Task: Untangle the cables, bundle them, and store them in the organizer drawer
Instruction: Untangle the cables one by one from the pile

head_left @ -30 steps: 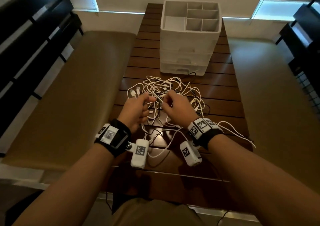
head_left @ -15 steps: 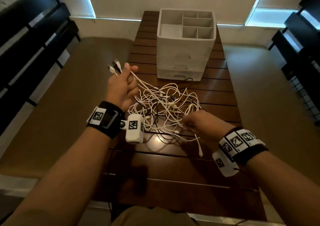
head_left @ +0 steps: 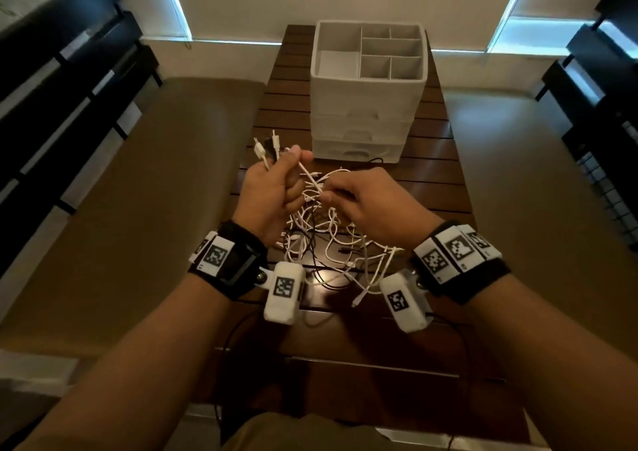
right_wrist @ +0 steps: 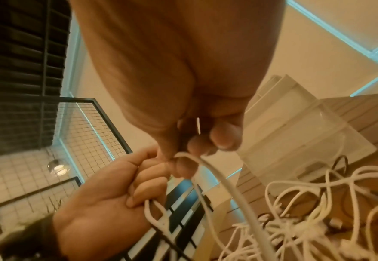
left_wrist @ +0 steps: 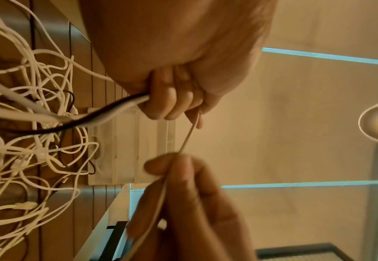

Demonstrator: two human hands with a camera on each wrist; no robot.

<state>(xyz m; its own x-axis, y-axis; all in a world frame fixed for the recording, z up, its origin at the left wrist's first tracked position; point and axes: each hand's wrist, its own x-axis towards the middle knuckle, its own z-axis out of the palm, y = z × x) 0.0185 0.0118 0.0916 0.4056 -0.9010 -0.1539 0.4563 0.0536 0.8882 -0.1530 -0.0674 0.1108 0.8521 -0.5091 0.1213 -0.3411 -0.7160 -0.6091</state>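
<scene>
A tangle of white and black cables (head_left: 324, 240) lies on the brown slatted table (head_left: 431, 174) and partly hangs from my hands. My left hand (head_left: 276, 188) is raised above the table and grips several cable ends, whose plugs (head_left: 266, 147) stick up out of the fist. My right hand (head_left: 359, 202) pinches one white cable (left_wrist: 190, 134) that runs taut to the left hand. In the wrist views, the left fist (left_wrist: 172, 98) is closed round white and black cables, and the right hand's fingertips (right_wrist: 185, 166) hold a white cable (right_wrist: 228, 190). A white organizer (head_left: 366, 88) with closed drawers stands behind the tangle.
Open compartments top the organizer. Tan cushioned benches (head_left: 138, 191) run along both sides of the table. Dark shelving (head_left: 51, 71) stands at the left and right. A thin black wire (head_left: 228, 347) hangs over the table's near edge.
My right hand has come up from the tangle's lower right to the centre and taken a white cable close to the left hand. The left hand has moved rightward, still gripping the plug ends.
</scene>
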